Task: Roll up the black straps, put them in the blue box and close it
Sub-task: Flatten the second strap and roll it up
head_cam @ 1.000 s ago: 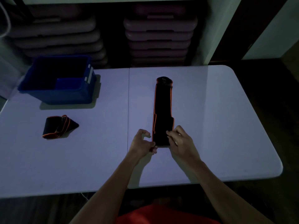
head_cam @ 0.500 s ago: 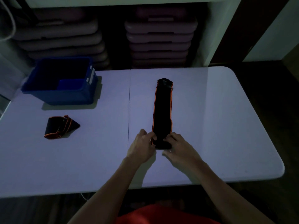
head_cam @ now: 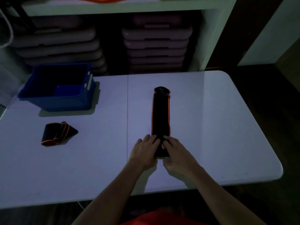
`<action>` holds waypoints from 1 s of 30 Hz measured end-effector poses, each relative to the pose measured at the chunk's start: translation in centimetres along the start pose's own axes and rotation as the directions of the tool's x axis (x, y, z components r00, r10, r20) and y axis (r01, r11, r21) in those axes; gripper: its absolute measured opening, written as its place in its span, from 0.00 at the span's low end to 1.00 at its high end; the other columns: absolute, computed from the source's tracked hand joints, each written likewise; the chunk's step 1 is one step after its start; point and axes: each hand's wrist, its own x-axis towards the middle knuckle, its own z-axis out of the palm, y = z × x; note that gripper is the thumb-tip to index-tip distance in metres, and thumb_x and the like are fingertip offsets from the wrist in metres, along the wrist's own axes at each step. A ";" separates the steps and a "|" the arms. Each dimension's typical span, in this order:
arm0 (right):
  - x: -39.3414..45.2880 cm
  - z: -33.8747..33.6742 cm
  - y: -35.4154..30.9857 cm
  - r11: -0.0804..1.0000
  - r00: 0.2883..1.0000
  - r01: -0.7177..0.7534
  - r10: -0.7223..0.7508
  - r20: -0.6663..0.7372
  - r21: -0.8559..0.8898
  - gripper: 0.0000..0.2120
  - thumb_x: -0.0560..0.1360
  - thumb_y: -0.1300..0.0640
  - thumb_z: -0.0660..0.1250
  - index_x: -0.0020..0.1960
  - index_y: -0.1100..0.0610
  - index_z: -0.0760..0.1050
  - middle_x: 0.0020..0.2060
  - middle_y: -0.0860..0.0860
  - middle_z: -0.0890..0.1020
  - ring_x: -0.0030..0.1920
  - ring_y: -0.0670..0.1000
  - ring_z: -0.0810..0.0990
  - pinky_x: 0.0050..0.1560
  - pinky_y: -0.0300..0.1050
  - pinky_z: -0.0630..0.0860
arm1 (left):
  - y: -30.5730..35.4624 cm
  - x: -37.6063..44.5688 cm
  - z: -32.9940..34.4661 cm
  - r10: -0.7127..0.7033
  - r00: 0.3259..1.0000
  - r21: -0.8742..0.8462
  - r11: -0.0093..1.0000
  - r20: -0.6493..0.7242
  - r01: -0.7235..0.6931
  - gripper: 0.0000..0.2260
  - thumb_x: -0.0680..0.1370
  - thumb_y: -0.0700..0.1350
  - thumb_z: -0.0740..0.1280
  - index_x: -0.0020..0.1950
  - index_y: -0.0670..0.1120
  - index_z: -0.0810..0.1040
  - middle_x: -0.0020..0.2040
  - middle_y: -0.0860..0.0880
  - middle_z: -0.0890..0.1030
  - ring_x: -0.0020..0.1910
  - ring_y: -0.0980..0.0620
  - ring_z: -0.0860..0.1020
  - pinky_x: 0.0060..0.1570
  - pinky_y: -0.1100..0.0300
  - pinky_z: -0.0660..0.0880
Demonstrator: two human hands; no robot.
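- Straps: 1 black strap [head_cam: 160,114] with orange edging lies flat along the worktop [head_cam: 211,127], running away from you, its near end under your hands.
- A second strap [head_cam: 56,133] sits loosely bundled on the left of the worktop, just in front of the blue box [head_cam: 53,101], not touching it.
- Your left hand [head_cam: 144,151] and right hand [head_cam: 176,153] now lie side by side on the strap's near end, fingers curled over a fold that hides the end. A second ago the fingers only pinched the flat end at its 2 edges; since then both hands have closed in over the middle and turned the end over.
- That reads as the roll having just begun: 1 turn at most, with nearly the whole length left to wind.
- Whether the thumbs are tucked under the fold you cannot tell in this dim light.
- The blue box stands open at the far left, well apart from your hands; nothing can be made out inside it, and no lid is clearly visible.
- Judging by this, both straps are yet to be boxed and the closing step is far off.
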 end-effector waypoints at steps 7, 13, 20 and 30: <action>1.2 0.3 0.2 0.997 0.999 -0.025 0.028 0.038 -0.069 0.28 0.72 0.53 0.63 0.70 0.59 0.65 0.69 0.54 0.69 0.69 0.55 0.67 0.71 0.50 0.67 | 0.6 0.7 0.1 -0.050 0.997 0.062 0.997 0.058 0.047 0.34 0.70 0.49 0.70 0.73 0.44 0.62 0.78 0.43 0.55 0.77 0.42 0.54 0.68 0.47 0.64; 1.2 -0.1 0.3 0.998 0.996 -0.068 0.068 0.051 0.001 0.22 0.75 0.52 0.62 0.67 0.56 0.69 0.77 0.53 0.60 0.72 0.55 0.64 0.68 0.52 0.70 | -0.4 1.4 -0.2 -0.054 0.985 -0.015 0.998 0.164 0.057 0.35 0.72 0.53 0.69 0.75 0.46 0.58 0.80 0.46 0.52 0.78 0.44 0.52 0.70 0.44 0.63; 2.6 -1.4 0.9 0.989 0.982 -0.137 0.127 0.143 0.062 0.17 0.78 0.55 0.62 0.65 0.60 0.75 0.69 0.53 0.70 0.67 0.55 0.71 0.65 0.49 0.71 | -1.4 2.2 -1.1 0.005 0.999 -0.177 0.984 0.045 0.003 0.14 0.73 0.51 0.69 0.56 0.47 0.74 0.57 0.48 0.76 0.59 0.47 0.74 0.51 0.54 0.71; 3.3 -1.9 1.3 0.937 0.971 -0.239 0.230 0.064 0.255 0.13 0.79 0.54 0.65 0.62 0.57 0.75 0.55 0.53 0.80 0.53 0.53 0.80 0.53 0.50 0.77 | -1.6 2.2 -1.2 -0.055 0.996 -0.385 0.920 0.068 0.077 0.13 0.78 0.47 0.63 0.61 0.47 0.69 0.55 0.45 0.77 0.51 0.45 0.77 0.50 0.47 0.76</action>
